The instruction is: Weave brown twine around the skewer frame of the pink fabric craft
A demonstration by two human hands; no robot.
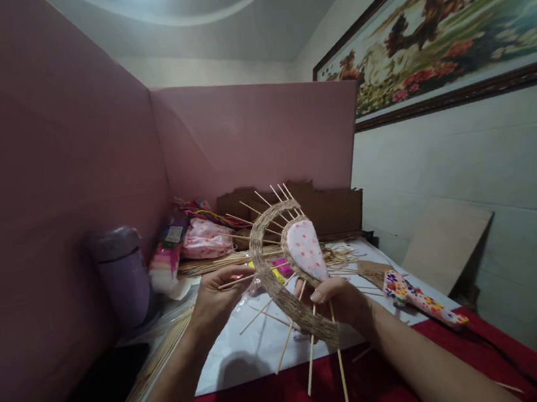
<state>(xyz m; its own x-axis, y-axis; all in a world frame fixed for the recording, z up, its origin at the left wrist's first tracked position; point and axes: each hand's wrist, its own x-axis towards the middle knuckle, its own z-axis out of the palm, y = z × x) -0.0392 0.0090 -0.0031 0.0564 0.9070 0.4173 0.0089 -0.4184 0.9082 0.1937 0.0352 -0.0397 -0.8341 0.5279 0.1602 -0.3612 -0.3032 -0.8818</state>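
At the centre of the frame, a person's left hand [220,303] is pinching a thin stick [226,285] of a half-round woven frame [260,261], while the right hand [343,300] is gripping the lower end of its dotted panel [307,248]. A sideways tug would be risking a loosened or snapped stick. The piece is partly hiding the right fingers, and the left fingertips' exact hold is proving hard to make out.

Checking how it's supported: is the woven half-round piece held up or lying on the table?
Held up: the right hand grips the piece beside its dotted patch; the left hand is at one stick.
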